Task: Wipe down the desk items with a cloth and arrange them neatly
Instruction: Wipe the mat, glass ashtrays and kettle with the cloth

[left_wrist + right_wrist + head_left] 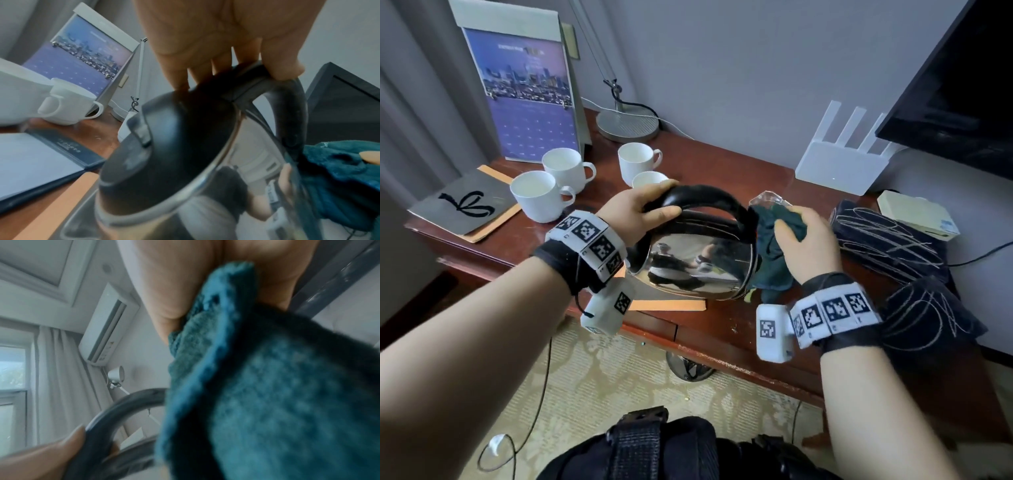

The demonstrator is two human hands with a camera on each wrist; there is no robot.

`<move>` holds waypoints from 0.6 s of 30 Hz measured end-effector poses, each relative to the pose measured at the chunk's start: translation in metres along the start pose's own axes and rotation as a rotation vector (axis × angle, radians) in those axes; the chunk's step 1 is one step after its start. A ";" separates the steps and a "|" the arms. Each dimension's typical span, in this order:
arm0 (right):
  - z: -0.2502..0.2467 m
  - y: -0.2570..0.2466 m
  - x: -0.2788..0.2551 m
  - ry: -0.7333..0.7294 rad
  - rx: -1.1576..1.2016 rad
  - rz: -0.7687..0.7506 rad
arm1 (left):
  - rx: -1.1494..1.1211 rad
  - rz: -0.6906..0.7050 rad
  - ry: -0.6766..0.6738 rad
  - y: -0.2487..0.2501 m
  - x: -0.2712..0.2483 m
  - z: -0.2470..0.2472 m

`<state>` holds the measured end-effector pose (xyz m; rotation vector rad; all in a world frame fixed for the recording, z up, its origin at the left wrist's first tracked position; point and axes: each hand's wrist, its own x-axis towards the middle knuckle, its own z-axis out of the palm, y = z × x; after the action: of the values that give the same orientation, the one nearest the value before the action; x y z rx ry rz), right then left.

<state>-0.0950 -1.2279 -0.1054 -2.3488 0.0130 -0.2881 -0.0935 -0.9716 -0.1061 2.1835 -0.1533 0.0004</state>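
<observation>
The steel kettle (697, 260) is held tilted near the desk's front edge (688, 329) (mugs (541, 195) behind), handle gripped by the left hand (633, 212); the teal cloth (774, 250) is clutched in the right hand (808, 243).

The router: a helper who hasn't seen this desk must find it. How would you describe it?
Look at the wooden desk, at its back edge below the dark TV. The router is the flat white box against the wall. Unlike the white cups nearby, it has upright antennas.
</observation>
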 end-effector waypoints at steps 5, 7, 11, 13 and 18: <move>0.036 -0.015 -0.018 0.002 -0.006 -0.017 | -0.011 0.022 0.004 -0.006 -0.012 0.003; 0.048 -0.014 -0.023 0.004 -0.032 0.016 | -0.003 0.004 0.037 -0.007 -0.016 0.004; 0.060 -0.012 -0.034 -0.019 -0.046 0.025 | 0.003 -0.008 0.070 -0.003 -0.025 0.008; 0.061 -0.016 -0.035 -0.012 -0.039 0.033 | -0.011 0.003 0.082 -0.001 -0.028 0.010; 0.076 -0.046 -0.048 -0.044 -0.039 -0.246 | -0.005 0.043 0.040 0.002 -0.031 0.013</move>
<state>-0.1289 -1.1383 -0.1353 -2.3961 -0.2959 -0.3586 -0.1249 -0.9800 -0.1132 2.1732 -0.1776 0.0676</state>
